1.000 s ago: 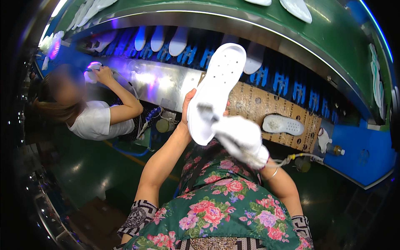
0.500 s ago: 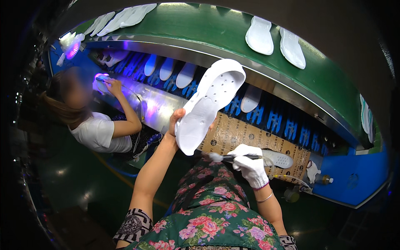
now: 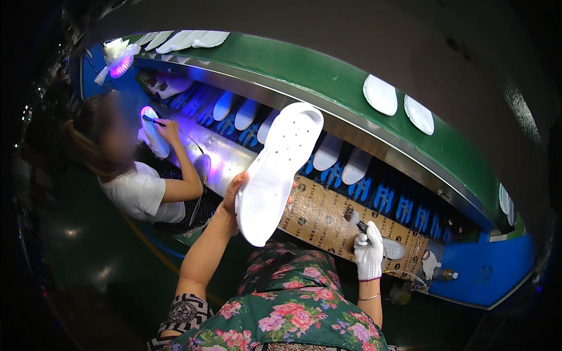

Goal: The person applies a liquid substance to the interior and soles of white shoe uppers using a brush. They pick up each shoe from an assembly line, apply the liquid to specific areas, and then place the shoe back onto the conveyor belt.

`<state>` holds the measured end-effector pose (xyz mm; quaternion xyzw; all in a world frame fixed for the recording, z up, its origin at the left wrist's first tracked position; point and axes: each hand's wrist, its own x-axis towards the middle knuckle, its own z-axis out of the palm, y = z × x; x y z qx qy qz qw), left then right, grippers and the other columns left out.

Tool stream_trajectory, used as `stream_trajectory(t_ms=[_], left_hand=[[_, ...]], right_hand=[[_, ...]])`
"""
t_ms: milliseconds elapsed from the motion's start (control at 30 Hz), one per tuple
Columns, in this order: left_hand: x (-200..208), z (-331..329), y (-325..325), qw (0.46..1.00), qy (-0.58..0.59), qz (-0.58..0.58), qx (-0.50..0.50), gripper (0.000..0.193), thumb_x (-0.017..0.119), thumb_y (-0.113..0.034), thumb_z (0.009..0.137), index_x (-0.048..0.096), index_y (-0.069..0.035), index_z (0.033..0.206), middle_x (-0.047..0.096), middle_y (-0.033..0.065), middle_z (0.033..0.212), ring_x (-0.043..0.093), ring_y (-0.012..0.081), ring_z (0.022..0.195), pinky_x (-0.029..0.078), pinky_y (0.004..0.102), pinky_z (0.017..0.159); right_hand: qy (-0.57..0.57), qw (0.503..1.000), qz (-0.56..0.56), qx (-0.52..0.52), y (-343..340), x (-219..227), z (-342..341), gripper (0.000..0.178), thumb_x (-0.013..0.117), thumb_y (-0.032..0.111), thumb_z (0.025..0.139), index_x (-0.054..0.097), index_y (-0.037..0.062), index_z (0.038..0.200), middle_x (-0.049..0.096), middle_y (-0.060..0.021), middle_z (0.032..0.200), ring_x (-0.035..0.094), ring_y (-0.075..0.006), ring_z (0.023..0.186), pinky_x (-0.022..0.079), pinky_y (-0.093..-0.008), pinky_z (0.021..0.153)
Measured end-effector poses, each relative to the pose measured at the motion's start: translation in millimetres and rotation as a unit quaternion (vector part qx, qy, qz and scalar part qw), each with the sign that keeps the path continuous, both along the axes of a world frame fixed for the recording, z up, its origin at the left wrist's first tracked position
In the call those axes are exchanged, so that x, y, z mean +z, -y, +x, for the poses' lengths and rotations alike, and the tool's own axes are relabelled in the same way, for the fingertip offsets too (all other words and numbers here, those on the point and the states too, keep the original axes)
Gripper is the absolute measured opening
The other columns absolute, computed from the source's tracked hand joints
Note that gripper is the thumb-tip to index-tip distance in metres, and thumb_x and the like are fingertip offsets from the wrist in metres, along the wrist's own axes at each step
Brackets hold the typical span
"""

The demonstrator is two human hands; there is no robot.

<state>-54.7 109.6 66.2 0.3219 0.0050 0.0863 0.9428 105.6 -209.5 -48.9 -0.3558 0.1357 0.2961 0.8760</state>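
Note:
My bare left hand (image 3: 233,193) grips a white clog (image 3: 274,169) by its lower half, thumb at the left edge and fingertips showing at the right. Its inside faces me, with small holes across the far half. In a white knit glove, my right hand (image 3: 369,251) is closed around the dark handle of a brush (image 3: 355,219). The pale bristles point up and left over the cardboard, apart from the clog. Beside the glove, a white perforated sole (image 3: 394,250) lies on the cardboard, partly hidden by my hand.
Printed cardboard (image 3: 319,213) covers the ledge ahead. Beyond it runs a row of blue holders (image 3: 383,196) with several white soles, then a green belt (image 3: 304,67) carrying white pieces. At left, a co-worker (image 3: 137,190) brushes a sole under purple light. A small bottle (image 3: 449,274) stands right.
The brush and my right hand have moved right, away from the clog, and the bristles now tip upward. The clog has shifted slightly left and nearer, staying in my left hand.

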Motion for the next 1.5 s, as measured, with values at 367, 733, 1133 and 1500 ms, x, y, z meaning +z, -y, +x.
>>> stream_trajectory(t_ms=[367,733,1133,1500], left_hand=[[52.2,113.9,-120.1,0.967,0.220,-0.093,-0.092,0.093,0.034,-0.071,0.092,0.024,0.001,0.150,0.039,0.0337,0.140,0.060,0.0461,0.103,0.056,0.0574,0.077],[16.2,105.5,-126.6,0.972,-0.023,-0.067,0.224,0.069,0.057,-0.041,0.092,0.042,0.010,0.136,0.048,0.0298,0.133,0.047,0.0399,0.127,0.041,0.0456,0.108],[39.4,185.5,-210.1,0.556,-0.233,0.698,0.385,0.078,0.079,-0.048,0.068,0.056,-0.001,0.127,0.061,0.0232,0.114,0.057,0.0387,0.111,0.044,0.0502,0.093],[82.3,175.5,-246.4,0.504,-0.241,0.668,0.492,0.056,0.068,-0.039,0.081,0.060,-0.008,0.127,0.060,0.0191,0.127,0.053,0.0370,0.119,0.040,0.0539,0.096]], right_hand=[[0.010,0.998,0.000,-0.055,0.3,-3.8,-11.7,0.023,0.060,0.007,0.094,0.058,-0.0005,0.116,0.063,-0.0080,0.096,0.059,-0.0129,0.066,0.047,-0.0216,0.056],[0.043,0.992,-0.079,-0.094,-6.5,-5.5,-19.8,0.027,0.064,0.002,0.090,0.061,-0.0075,0.115,0.064,-0.0091,0.093,0.059,-0.0124,0.065,0.046,-0.0209,0.055],[0.062,0.990,-0.098,-0.075,-24.8,-6.9,-18.7,0.026,0.067,0.003,0.088,0.063,-0.0052,0.113,0.066,-0.0070,0.090,0.060,-0.0112,0.064,0.046,-0.0221,0.054],[0.075,0.980,-0.149,-0.105,-1.5,-9.7,-17.1,0.027,0.065,0.003,0.090,0.062,-0.0065,0.115,0.065,-0.0066,0.090,0.058,-0.0106,0.064,0.044,-0.0215,0.054]])
